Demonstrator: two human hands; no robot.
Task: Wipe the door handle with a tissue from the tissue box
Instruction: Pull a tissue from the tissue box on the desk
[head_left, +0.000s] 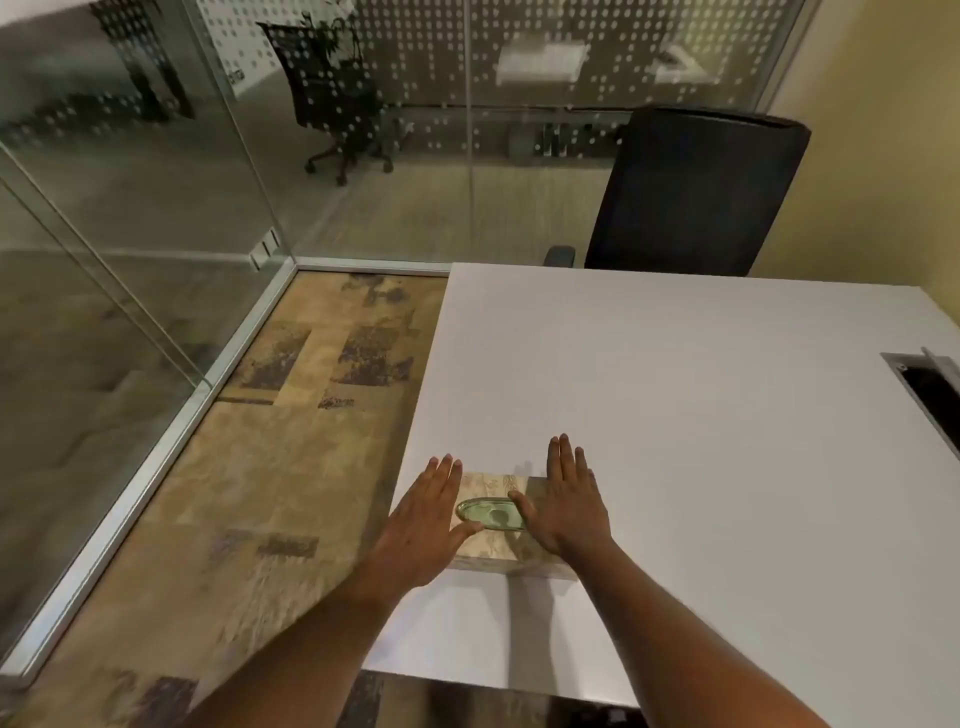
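Note:
A beige patterned tissue box (493, 486) with a green oval slot on top sits near the front left corner of the white table (675, 374). My left hand (423, 519) lies flat against the box's left side, fingers apart, thumb reaching toward the slot. My right hand (566, 499) rests flat on the box's right side, thumb touching the slot's rim. Neither hand holds a tissue. No tissue sticks out of the slot. No door handle is in view.
Glass partitions (156, 208) with metal frames run along the left and back. A black office chair (696, 192) stands behind the table. A cable cutout (930, 384) sits at the table's right edge. Patterned carpet (291, 441) covers the floor at left.

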